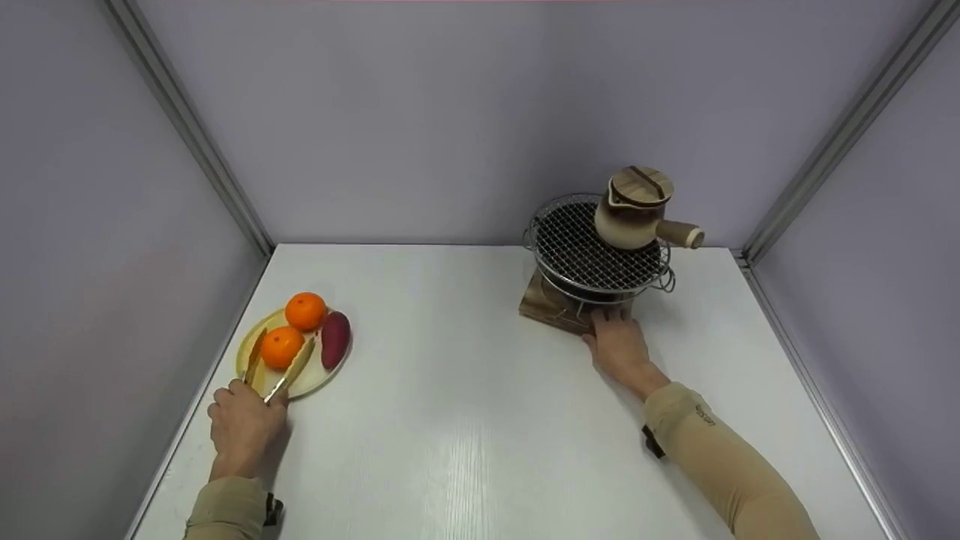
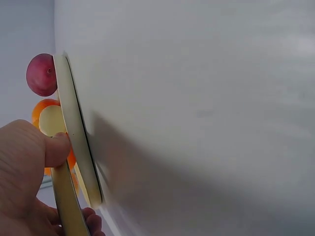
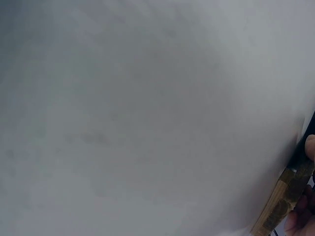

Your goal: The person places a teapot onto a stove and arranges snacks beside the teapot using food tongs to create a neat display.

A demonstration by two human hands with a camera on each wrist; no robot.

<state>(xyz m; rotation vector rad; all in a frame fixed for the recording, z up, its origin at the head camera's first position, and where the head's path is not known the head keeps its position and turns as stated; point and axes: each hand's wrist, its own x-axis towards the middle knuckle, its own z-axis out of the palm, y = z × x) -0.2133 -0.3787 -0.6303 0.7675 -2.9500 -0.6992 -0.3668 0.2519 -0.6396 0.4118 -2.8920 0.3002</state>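
Note:
My left hand [image 1: 244, 424] grips a pair of metal tongs [image 1: 298, 363], whose spread arms stand on either side of an orange [image 1: 282, 347] on a pale yellow plate [image 1: 311, 386]. In the left wrist view, the thumb presses one tong arm [image 2: 70, 201] and the fingers curl on the far side. A second orange [image 1: 305, 311] and a purple-red sweet potato [image 1: 336, 340] share the plate. On the right, my right hand [image 1: 621, 351] holds the front corner of the wooden base [image 1: 551, 309] under a small round grill, thumb and fingers at its edge [image 3: 280, 204].
A round wire grill rack [image 1: 577, 251] tops the stove above the wooden base. On it stands a brown-and-cream pot [image 1: 626, 229] with a wooden lid [image 1: 642, 186], its side handle [image 1: 680, 234] sticking out to the right. Grey walls [image 1: 450, 120] border the white table [image 1: 442, 360].

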